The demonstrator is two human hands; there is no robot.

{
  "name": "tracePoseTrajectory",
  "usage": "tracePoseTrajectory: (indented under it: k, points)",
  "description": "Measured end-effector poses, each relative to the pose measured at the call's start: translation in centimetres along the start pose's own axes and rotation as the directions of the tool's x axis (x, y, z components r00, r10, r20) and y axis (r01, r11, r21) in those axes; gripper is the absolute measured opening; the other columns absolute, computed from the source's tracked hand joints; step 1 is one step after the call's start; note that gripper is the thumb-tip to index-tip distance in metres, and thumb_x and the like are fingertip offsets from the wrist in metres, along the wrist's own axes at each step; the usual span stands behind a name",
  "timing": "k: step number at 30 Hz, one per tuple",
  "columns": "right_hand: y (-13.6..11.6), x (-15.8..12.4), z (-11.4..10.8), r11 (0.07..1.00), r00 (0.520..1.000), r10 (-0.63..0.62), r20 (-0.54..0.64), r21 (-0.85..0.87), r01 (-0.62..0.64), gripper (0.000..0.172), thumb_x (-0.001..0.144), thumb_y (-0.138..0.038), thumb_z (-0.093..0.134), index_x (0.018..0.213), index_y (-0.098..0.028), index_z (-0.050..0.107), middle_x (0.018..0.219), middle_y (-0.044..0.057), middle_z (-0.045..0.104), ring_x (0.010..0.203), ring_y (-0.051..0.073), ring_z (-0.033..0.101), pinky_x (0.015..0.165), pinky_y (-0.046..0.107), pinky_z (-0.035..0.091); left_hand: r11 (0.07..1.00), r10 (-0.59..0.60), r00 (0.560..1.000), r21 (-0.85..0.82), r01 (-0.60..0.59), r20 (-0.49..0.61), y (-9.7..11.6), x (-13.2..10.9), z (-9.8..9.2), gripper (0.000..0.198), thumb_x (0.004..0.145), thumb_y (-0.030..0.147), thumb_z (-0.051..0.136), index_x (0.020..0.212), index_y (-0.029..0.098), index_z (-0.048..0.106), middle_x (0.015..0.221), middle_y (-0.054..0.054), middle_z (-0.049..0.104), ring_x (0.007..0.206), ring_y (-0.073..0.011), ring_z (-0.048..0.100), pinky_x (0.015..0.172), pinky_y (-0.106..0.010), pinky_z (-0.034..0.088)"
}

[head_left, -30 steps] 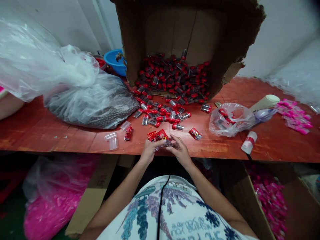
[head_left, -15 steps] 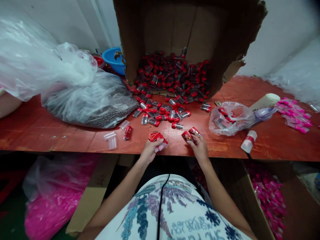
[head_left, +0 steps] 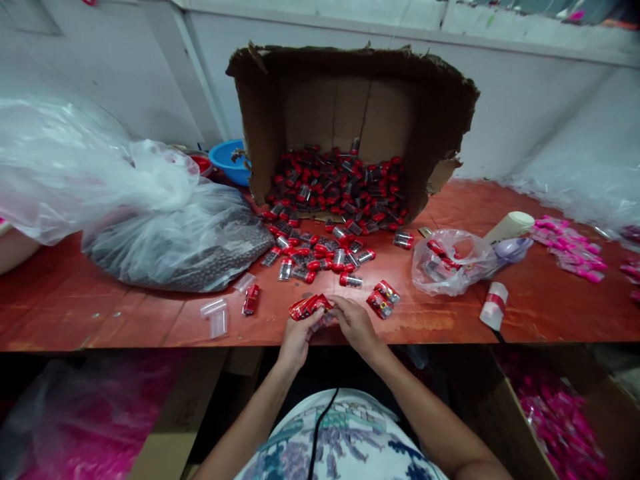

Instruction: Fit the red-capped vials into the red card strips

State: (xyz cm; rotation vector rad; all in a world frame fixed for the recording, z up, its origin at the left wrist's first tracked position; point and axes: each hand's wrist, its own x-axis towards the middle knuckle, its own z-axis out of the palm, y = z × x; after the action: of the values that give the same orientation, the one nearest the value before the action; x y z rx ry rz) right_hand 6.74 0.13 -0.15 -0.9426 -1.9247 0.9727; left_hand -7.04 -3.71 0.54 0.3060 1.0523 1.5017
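My left hand (head_left: pixel 299 333) is closed around a fanned stack of red printed labels (head_left: pixel 307 307) just over the table's front edge. At the right end of that stack, my right hand (head_left: pixel 354 325) has its fingertips pressed against the labels; whether it pinches one is hidden. Two red-wrapped bottles (head_left: pixel 383 299) lie side by side to the right of my hands. Beyond my hands lies a loose heap of small clear bottles with red caps (head_left: pixel 325 257), dark beads inside. A single red-wrapped bottle (head_left: pixel 251 300) lies left of my left hand.
A torn cardboard box (head_left: pixel 445 133) on its side holds many red-capped bottles. On the left sits a plastic bag of dark beads (head_left: pixel 190 247). Clear empty tubes (head_left: pixel 217 319) lie near the front edge. To the right are a small plastic bag (head_left: pixel 435 267), a labelled roll (head_left: pixel 494 307) and pink items (head_left: pixel 570 247).
My right hand has let go of the two red-wrapped bottles, which now lie on the table, and has moved left to the labels in my left hand. The camera view has tilted up.
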Motion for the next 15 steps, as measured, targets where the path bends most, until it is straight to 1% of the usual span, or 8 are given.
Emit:
tracePoseTrajectory:
  k: [3,5,7,9,10,12,13,15]
  points:
    - [0.6,0.9,-0.4,0.997,0.995,-0.035,0.097,-0.071,0.042,0.042,0.087,-0.015,0.045,0.124,-0.03,0.055,0.11,0.004,0.066,0.097,0.019,0.061,0.085,0.034,0.048,0.999,0.0,0.999,-0.048,-0.003,-0.051,0.1,0.4,-0.3,0.035,0.055,0.011,0.08,0.088,0.012,0.07,0.081,-0.006,0.073,0.072,-0.0181,0.069,0.07,-0.029,0.055]
    - [1.3,1.7,-0.9,0.983,0.994,-0.032,0.101,-0.175,0.049,0.035,0.089,-0.018,0.045,0.12,-0.028,0.058,0.106,0.005,0.067,0.095,0.02,0.06,0.084,0.034,0.048,0.998,-0.02,0.997,-0.067,0.014,-0.08,0.1,0.8,-0.2,0.029,0.055,0.009,0.079,0.083,0.011,0.069,0.077,-0.006,0.072,0.068,-0.017,0.068,0.065,-0.027,0.055]
    - [2.5,2.6,-1.8,0.936,1.0,-0.008,0.03,-0.351,0.018,0.03,0.09,-0.017,0.044,0.113,-0.023,0.062,0.103,0.008,0.066,0.095,0.022,0.057,0.085,0.036,0.045,0.995,-0.056,0.991,-0.092,0.044,-0.125,0.2,1.0,-0.1,0.023,0.055,0.008,0.078,0.076,0.01,0.068,0.07,-0.005,0.071,0.062,-0.0158,0.067,0.06,-0.024,0.055]
    - [3.6,3.4,-2.7,0.847,0.997,0.016,-0.072,-0.529,-0.052,0.029,0.088,-0.014,0.047,0.112,-0.019,0.062,0.105,0.012,0.064,0.098,0.025,0.053,0.089,0.04,0.041,0.989,-0.085,0.982,-0.13,0.064,-0.166,0.4,1.2,0.0,0.019,0.056,0.005,0.077,0.072,0.009,0.067,0.066,-0.004,0.069,0.059,-0.0146,0.066,0.058,-0.023,0.055]
    - [4.1,3.7,-3.0,0.807,0.995,0.03,-0.095,-0.585,-0.08,0.029,0.086,-0.014,0.05,0.112,-0.017,0.062,0.106,0.014,0.063,0.1,0.027,0.051,0.089,0.041,0.039,0.986,-0.094,0.98,-0.154,0.066,-0.178,0.5,1.3,0.0,0.018,0.057,0.003,0.075,0.072,0.009,0.067,0.066,-0.004,0.069,0.059,-0.0143,0.066,0.059,-0.024,0.055]
    - [4.7,4.1,-3.4,0.763,0.995,0.06,-0.081,-0.638,-0.098,0.028,0.083,-0.015,0.055,0.111,-0.015,0.062,0.105,0.016,0.063,0.1,0.029,0.05,0.09,0.043,0.038,0.978,-0.124,0.974,-0.192,0.087,-0.189,0.7,1.4,0.1,0.016,0.06,0.001,0.072,0.072,0.009,0.066,0.068,-0.005,0.069,0.06,-0.0143,0.066,0.06,-0.024,0.056]
    - [4.8,4.0,-3.4,0.764,0.996,0.073,-0.056,-0.638,-0.092,0.027,0.083,-0.016,0.057,0.109,-0.015,0.063,0.104,0.016,0.063,0.099,0.029,0.05,0.089,0.043,0.038,0.973,-0.145,0.97,-0.206,0.104,-0.194,0.8,1.4,0.1,0.015,0.061,0.0,0.071,0.072,0.009,0.066,0.068,-0.005,0.069,0.06,-0.0145,0.066,0.06,-0.025,0.056]
    - [4.4,3.6,-3.0,0.813,0.996,0.086,-0.02,-0.577,-0.082,0.023,0.084,-0.019,0.056,0.106,-0.017,0.064,0.101,0.014,0.063,0.098,0.028,0.052,0.089,0.043,0.04,0.963,-0.187,0.961,-0.23,0.139,-0.206,1.0,1.5,0.0,0.013,0.064,-0.001,0.068,0.072,0.008,0.065,0.069,-0.006,0.069,0.059,-0.0147,0.066,0.058,-0.024,0.056]
